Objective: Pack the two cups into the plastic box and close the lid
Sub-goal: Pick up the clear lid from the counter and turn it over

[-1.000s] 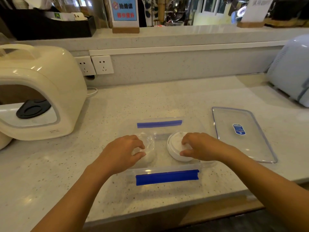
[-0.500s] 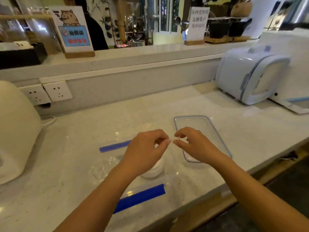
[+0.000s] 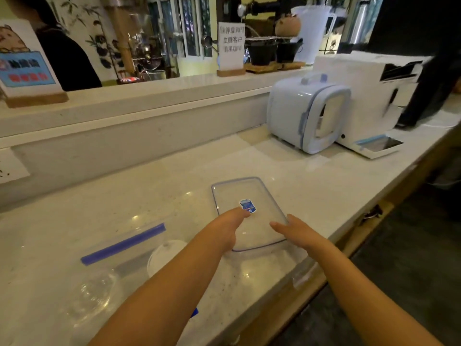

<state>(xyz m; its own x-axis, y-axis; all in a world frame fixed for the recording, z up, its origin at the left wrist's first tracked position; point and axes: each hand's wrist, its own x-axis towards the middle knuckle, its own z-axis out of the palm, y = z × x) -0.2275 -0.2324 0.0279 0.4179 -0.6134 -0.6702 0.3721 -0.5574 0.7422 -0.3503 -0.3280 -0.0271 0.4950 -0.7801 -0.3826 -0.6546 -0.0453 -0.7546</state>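
Note:
The clear plastic box (image 3: 124, 242) with blue clips sits at the counter's front left, partly under my left forearm. Inside it a white cup (image 3: 166, 253) stands on the right and a clear cup (image 3: 97, 293) on the left. The transparent lid (image 3: 239, 191), marked by a small blue sticker, lies flat on the counter to the right of the box. My left hand (image 3: 224, 228) stretches over the lid's near half, fingertips by the sticker. My right hand (image 3: 294, 233) rests at the lid's near right edge, fingers extended. Neither hand grips anything.
A light blue boxy appliance (image 3: 306, 116) and a white machine (image 3: 369, 96) stand at the back right. A raised ledge (image 3: 149, 93) with standing signs runs along the back. The counter's front edge (image 3: 311, 275) passes just below my right wrist.
My view has swung right. Both hands left the cups in the box, rose, and moved right onto the lid.

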